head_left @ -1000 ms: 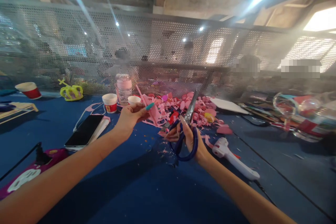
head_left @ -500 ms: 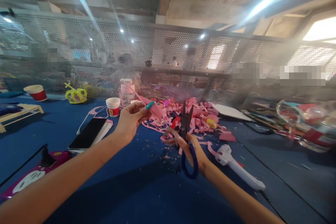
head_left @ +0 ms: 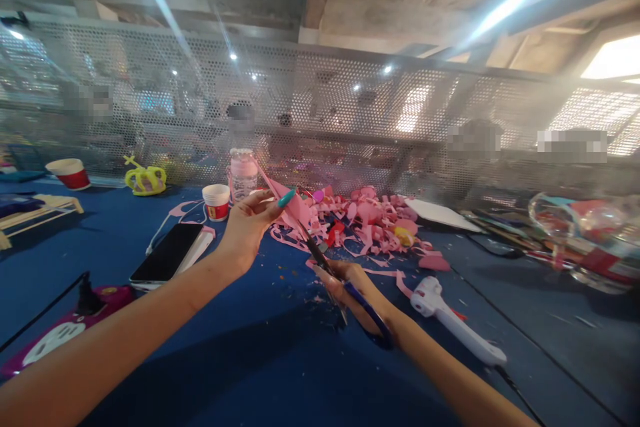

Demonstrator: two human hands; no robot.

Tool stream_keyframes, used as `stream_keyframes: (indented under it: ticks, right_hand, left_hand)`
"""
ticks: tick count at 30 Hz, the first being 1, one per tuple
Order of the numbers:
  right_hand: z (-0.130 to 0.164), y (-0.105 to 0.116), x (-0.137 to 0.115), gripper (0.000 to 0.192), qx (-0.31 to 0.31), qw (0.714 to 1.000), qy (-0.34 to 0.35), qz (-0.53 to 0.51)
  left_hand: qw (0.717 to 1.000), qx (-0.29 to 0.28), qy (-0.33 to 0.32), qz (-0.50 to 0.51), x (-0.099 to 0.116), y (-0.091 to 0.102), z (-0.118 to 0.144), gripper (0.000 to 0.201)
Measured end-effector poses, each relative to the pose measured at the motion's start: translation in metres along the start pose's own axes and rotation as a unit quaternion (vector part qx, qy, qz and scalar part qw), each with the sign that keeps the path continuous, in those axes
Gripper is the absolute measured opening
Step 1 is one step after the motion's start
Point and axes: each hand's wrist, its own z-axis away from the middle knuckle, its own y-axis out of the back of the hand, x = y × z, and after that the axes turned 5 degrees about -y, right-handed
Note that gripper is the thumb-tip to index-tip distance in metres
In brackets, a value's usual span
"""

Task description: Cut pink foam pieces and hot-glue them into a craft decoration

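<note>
Blue cloth covers the table [head_left: 280, 373], with a heap of pink scraps [head_left: 370, 220] at its far side. Near the heap, the right hand [head_left: 357, 293] grips blue-handled scissors [head_left: 345, 280], fingers curled through the loops, blades meeting the pink paper piece [head_left: 293, 210]. The left hand [head_left: 247, 227] pinches that piece between thumb and fingertips, above the table

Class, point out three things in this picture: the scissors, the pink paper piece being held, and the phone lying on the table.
scissors [head_left: 320, 257]: head view, on the dark blades.
pink paper piece [head_left: 299, 211]: head view, on its flat middle.
phone [head_left: 168, 252]: head view, on the black screen.
</note>
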Motion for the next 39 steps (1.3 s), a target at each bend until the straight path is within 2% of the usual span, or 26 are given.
stream_keyframes:
  ticks: [3, 6, 15, 26, 33, 39]
  right_hand:
    - [0.001, -0.003, 0.003, 0.043, 0.017, 0.999, -0.025, -0.018]
    - [0.001, -0.002, 0.002, 0.046, 0.012, 1.000, -0.012, -0.014]
    - [0.002, -0.001, -0.009, 0.053, -0.001, 1.000, -0.027, 0.010]
    - [0.002, 0.001, -0.006, 0.053, -0.009, 1.000, -0.016, 0.007]
    - [0.002, 0.001, -0.003, 0.052, -0.011, 1.000, 0.001, 0.018]
    - [0.002, 0.002, -0.005, 0.046, -0.014, 1.000, -0.012, 0.017]
  left_hand:
    - [1.000, -0.010, 0.010, 0.004, -0.002, 0.000, 0.002, 0.021]
    - [1.000, -0.022, 0.013, 0.009, -0.002, 0.000, 0.003, 0.020]
    - [0.998, -0.004, 0.010, 0.058, -0.005, -0.002, 0.005, 0.021]
    - [0.998, -0.008, 0.018, 0.053, -0.002, -0.003, 0.006, 0.020]
    - [0.998, 0.011, 0.024, 0.058, -0.005, -0.002, 0.007, 0.022]
    - [0.997, 0.023, 0.026, 0.062, -0.006, -0.003, 0.007, 0.021]
